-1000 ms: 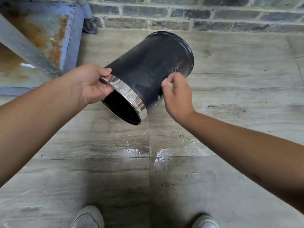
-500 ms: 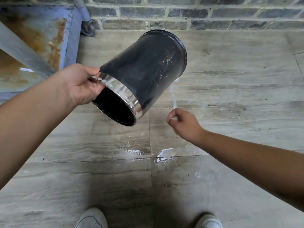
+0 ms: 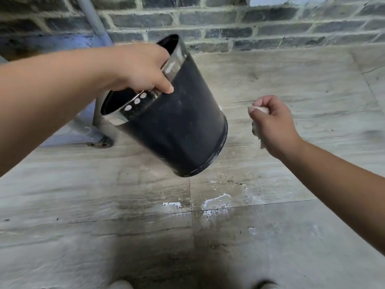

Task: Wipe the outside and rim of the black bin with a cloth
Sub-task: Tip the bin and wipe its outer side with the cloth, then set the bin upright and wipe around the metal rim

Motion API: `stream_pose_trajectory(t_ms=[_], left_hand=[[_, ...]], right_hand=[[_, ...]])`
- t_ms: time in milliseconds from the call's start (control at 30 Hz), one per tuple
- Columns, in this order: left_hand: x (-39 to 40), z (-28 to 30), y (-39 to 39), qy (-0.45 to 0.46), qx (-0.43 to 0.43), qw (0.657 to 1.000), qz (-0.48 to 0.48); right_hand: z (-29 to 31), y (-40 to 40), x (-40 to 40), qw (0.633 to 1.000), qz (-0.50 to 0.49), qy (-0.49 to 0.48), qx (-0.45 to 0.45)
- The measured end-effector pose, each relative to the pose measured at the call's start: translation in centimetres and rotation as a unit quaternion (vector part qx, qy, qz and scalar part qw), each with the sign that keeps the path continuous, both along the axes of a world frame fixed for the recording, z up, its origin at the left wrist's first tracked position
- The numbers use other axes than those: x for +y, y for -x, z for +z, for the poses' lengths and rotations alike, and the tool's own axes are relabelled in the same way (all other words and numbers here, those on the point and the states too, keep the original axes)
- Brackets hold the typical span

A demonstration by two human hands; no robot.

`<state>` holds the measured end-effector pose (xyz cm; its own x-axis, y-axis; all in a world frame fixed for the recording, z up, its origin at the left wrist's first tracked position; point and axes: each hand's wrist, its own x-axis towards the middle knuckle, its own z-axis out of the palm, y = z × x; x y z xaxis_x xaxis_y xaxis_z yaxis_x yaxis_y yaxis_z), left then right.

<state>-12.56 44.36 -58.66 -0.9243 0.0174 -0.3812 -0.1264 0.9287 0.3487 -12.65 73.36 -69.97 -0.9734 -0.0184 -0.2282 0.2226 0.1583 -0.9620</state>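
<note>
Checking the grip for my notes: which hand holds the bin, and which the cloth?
The left hand grips the bin by its metal rim, tilted off the floor. The right hand, apart from it, clutches the cloth.

Brick wall (image 3: 270, 24), wet tiled floor (image 3: 104, 205)

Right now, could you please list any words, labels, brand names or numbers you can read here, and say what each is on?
None can be read.
The black bin shows no lettering; its metal rim band bears only plain round holes.
The cloth, floor tiles and brick wall carry no text.
</note>
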Motion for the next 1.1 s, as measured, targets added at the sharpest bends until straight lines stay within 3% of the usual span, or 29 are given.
stream_pose_trajectory(t_ms=[100,200,367,600,767,867,967,1100], left_hand=[[1.2,0.2,-0.5,0.102,0.028,0.983,-0.149],[1.2,0.1,-1.2,0.144,0.060,0.967,-0.202],[-1.1,0.6,-0.6,0.159,0.080,0.962,-0.206],[-4.7,-1.7,-2.8,0.160,0.171,0.950,-0.206],[-5.6,-3.7,-4.6,0.146,0.238,0.940,-0.195],[-4.7,-5.8,-4.9,0.196,0.251,0.925,-0.208],[-4.3,-7.5,-5.3,0.240,0.243,0.914,-0.221],[-4.8,-8.3,-5.4,0.220,0.279,0.911,-0.209]], right_hand=[[1.4,0.3,-0.7,0.997,0.026,0.076,0.002],[2.2,0.4,-1.2,0.991,0.054,0.124,-0.002],[2.2,0.3,-2.2,0.988,0.129,0.083,0.013],[2.5,0.0,-2.0,0.964,0.126,0.228,-0.053],[1.2,1.1,-0.1,0.958,0.084,0.235,-0.139],[-1.1,1.8,1.5,0.968,0.062,0.162,-0.180],[-3.8,2.4,3.1,0.987,0.065,-0.009,-0.146],[-5.4,3.1,4.0,0.977,0.106,-0.161,-0.093]])
